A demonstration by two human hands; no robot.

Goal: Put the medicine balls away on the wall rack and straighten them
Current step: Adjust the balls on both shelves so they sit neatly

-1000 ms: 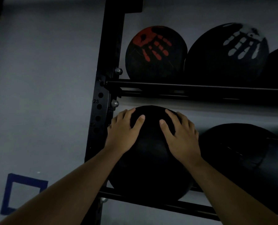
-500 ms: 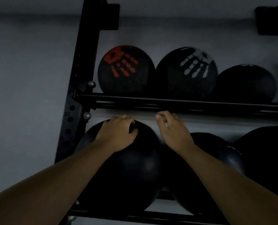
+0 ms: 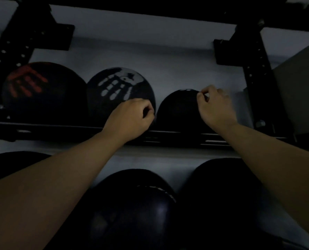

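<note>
In the head view, you are reaching both hands to the plain black ball [image 3: 179,109] on the rack's upper rail [image 3: 60,128]: your left hand [image 3: 130,120] is curling loosely at its left edge, your right hand [image 3: 215,107] cupping its upper right side. Neither is gripping firmly yet, so you are best spreading your palms wide and nudging it snug against the white-handprint ball [image 3: 119,91].

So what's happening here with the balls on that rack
A person is tidying medicine balls on a dark wall rack. Both hands are up at the upper shelf: the left hand and the right hand sit on either side of the plain black ball, fingers curled, apparently to nudge or turn it. Whether either has a real grip is hard to tell. Left of it sit the white-handprint ball and the red-handprint ball. More dark balls fill the lower shelf.
</note>
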